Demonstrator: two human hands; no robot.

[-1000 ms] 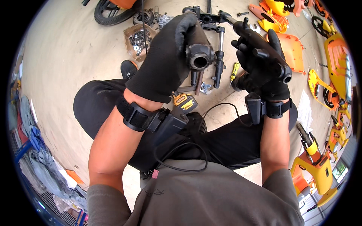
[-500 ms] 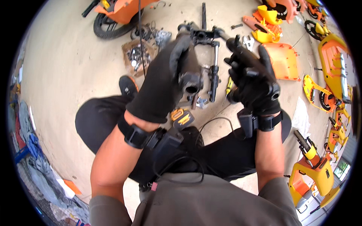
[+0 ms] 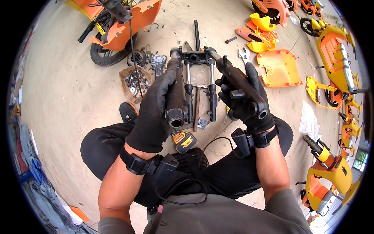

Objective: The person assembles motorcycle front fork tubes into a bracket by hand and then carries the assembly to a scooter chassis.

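Observation:
My left hand (image 3: 154, 103), in a black glove, is closed round a dark fork leg (image 3: 178, 91) of a two-wheeler, its hollow end toward me. A second dark fork leg (image 3: 237, 80) lies in my gloved right hand (image 3: 249, 103), the thumb along its outer side and the fingers curled beneath. Both legs are raised off the floor and draw together at their far ends. Beyond and below them another front fork (image 3: 212, 95) lies on the floor, with silver tubes and black lower legs. The overlap hides which fork the crosspiece (image 3: 194, 57) belongs to.
A brown-handled hammer (image 3: 197, 109) lies between the floor fork's legs. Around are a yellow-black battery (image 3: 185, 142), a box of bolts (image 3: 136, 84), a power tool (image 3: 158, 64), an adjustable wrench (image 3: 244, 55) and an orange panel (image 3: 278, 68). Orange and yellow two-wheelers (image 3: 327, 175) stand at right.
The view has shifted, so the hands and fork legs sit lower and further left in it. More of both held legs' length shows now. The grip of both hands is kept.

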